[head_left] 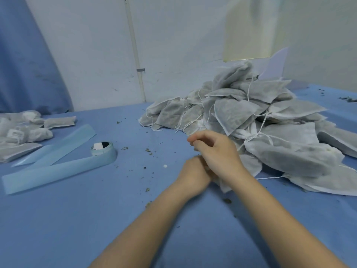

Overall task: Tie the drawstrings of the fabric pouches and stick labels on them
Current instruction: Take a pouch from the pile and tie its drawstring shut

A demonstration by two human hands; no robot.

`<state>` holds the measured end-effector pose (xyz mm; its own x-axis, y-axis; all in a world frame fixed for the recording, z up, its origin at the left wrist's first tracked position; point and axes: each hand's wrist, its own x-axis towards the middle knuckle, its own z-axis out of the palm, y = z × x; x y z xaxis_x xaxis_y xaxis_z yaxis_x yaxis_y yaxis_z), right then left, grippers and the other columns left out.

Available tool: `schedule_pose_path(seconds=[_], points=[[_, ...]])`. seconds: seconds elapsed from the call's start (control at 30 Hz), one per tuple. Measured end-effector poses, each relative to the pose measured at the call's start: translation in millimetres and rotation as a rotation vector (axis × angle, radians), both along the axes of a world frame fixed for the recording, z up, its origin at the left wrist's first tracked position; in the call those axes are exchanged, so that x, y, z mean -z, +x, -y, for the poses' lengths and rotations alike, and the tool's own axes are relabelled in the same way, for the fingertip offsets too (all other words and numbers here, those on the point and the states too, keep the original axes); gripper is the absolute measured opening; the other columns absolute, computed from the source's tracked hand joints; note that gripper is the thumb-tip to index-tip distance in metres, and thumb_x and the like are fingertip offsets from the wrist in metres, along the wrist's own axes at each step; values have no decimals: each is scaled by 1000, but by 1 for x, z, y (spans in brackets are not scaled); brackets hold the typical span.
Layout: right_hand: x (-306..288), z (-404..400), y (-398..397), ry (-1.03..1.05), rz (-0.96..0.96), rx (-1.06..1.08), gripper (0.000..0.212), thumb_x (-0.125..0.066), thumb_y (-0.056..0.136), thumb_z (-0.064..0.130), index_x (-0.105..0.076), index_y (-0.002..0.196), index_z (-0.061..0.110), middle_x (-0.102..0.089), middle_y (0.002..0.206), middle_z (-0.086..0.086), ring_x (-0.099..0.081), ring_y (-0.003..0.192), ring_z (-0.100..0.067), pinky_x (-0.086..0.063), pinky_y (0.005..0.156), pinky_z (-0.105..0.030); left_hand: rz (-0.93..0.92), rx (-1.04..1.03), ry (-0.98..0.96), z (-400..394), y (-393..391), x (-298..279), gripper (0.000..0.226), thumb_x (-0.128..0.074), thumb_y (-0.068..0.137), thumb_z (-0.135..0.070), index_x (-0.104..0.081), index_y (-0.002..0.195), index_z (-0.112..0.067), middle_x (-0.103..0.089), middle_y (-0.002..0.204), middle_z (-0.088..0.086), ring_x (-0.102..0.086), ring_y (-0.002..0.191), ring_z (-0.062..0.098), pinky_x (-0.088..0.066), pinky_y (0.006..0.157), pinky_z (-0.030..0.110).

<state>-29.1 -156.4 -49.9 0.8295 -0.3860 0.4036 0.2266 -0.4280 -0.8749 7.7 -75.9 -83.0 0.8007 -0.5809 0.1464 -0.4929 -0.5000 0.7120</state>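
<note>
The counter (96,219), under a blue cloth, fills the lower frame. At right centre a big heap of pouches (251,117) slumps with loose strings trailing out. A smaller group of finished pouches (23,130) lies at the left edge. The label roll (103,149) sits left of centre, its blue backing strip (54,173) running toward the lower left.

In the centre, the right hand (216,151) crosses over the left hand (195,173), both curled on one pouch (225,185) at the heap's near edge; only a corner of it shows below the wrists. The right grip looks pinched at the fingertips, probably on a drawstring, though the string itself is not visible. The left grip is mostly hidden.

Judged risks: a trailing string from a neighbouring pouch gets caught in the knot; a hard pull tears thin fabric and adds to the crumbs (148,150) on the cloth.
</note>
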Motion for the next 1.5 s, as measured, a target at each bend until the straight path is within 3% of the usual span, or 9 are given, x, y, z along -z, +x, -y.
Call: schedule_pose_path(seconds=[0.13, 0.27, 0.53, 0.7, 0.87, 1.1, 1.2, 1.3, 1.5], points=[[5, 2, 9, -265, -67, 30, 16, -55, 92, 29, -67, 82, 27, -67, 82, 13, -56, 78, -2, -40, 74, -11, 15, 21, -56, -43, 19, -21, 13, -61, 90, -18, -59, 102, -23, -60, 98, -5, -55, 86, 12, -45, 86, 26], [8, -4, 22, -508, -215, 104, 50, -30, 97, 52, -61, 77, 18, -68, 91, 1, -59, 96, -25, -45, 84, -36, -34, -86, -135, -86, 39, -35, 20, -59, 91, -14, -49, 78, -26, -58, 90, 1, -53, 81, 22, -45, 89, 45], [12, -27, 42, -412, -355, 200, 52, -30, 98, 47, -49, 62, 16, -58, 79, -7, -56, 90, -30, -39, 72, -34, -11, -301, -166, -128, 50, -27, 13, -57, 89, -11, -52, 87, -22, -59, 93, -1, -54, 91, 18, -39, 73, 28], [12, -52, 54, -379, -308, 101, 51, -43, 95, 42, -41, 52, 13, -45, 54, 1, -49, 71, -25, -31, 54, -31, 370, -202, 119, -114, 38, -29, 59, -57, 75, -29, -43, 131, -18, -44, 132, -5, -32, 129, 15, -19, 102, 21], [2, -65, 69, -231, -250, -35, 39, -42, 98, 44, -57, 70, 21, -52, 65, 9, -49, 73, -15, -31, 56, -20, 150, -88, -45, -102, 39, -38, 77, -60, 73, -25, -27, 142, -18, -45, 138, -5, -48, 118, 12, -38, 89, 14], [7, -63, 78, -264, -276, 9, 46, -45, 96, 36, -63, 56, 24, -50, 38, 20, -48, 49, 1, -36, 54, -4, 443, -258, 179, -123, 57, -30, 40, -45, 87, -12, -49, 126, -22, -63, 92, -2, -56, 93, 24, -45, 72, 34], [9, -59, 79, 70, -383, 26, 49, -56, 87, 31, -56, 39, 19, -44, 33, 11, -37, 36, -7, -27, 33, -12, 504, -271, 143, -135, 60, -28, 12, -46, 83, -32, -58, 81, -29, -49, 56, -6, -46, 65, 19, -29, 49, 27], [9, -59, 74, 579, -452, -152, 47, -61, 87, 30, -48, 44, 16, -33, 36, 7, -21, 31, -9, -15, 32, -16, 437, -190, 95, -139, 62, -20, 36, -42, 86, -57, -53, 72, -26, -52, 57, -4, -46, 60, 11, -30, 49, 24], [7, -82, 72, 1458, -182, -519, 31, -45, 93, 17, -60, 67, 8, -22, 39, 8, -17, 27, -7, -11, 29, -17, 172, -203, -252, -130, 64, -7, 31, -43, 98, -32, -52, 69, -24, -59, 64, -20, -51, 64, 2, -43, 71, 32]])
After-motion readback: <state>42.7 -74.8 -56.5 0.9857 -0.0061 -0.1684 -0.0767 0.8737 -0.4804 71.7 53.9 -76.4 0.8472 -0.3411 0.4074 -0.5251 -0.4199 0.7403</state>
